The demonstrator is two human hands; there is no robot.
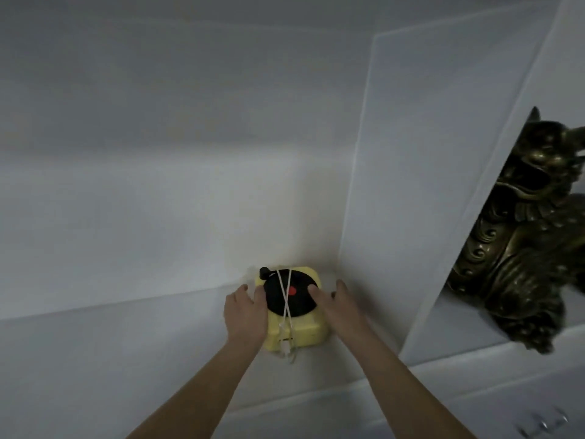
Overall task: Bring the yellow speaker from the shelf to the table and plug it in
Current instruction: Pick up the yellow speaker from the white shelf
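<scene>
Two bare forearms rise from the bottom edge of the frame and converge just below centre. The left hand lies against the left side of the yellow speaker, fingers spread and extended, thumb resting on the edge of the top face. The right hand mirrors it on the right side, fingers also extended and only loosely curved, thumb tip lying on the black disc. Both hands flank and touch the speaker with open palms; neither is curled tightly around it, and whether it is lifted off the surface cannot be told.

The speaker is a small rounded yellow box shaped like a toy record player (black disc on top with a red centre spot and a small black knob at its upper left corner). A white cable is wrapped over it, crossing in an X over the disc, with its plug end hanging over the near face.

The speaker sits on a white shelf, in the far right corner of its compartment, close to a white upright divider. Behind it stands the pale back wall, filling the upper left of the frame.

Past the divider, at the right edge of the frame, a dark bronze-coloured ornate figurine stands in the neighbouring compartment.
</scene>
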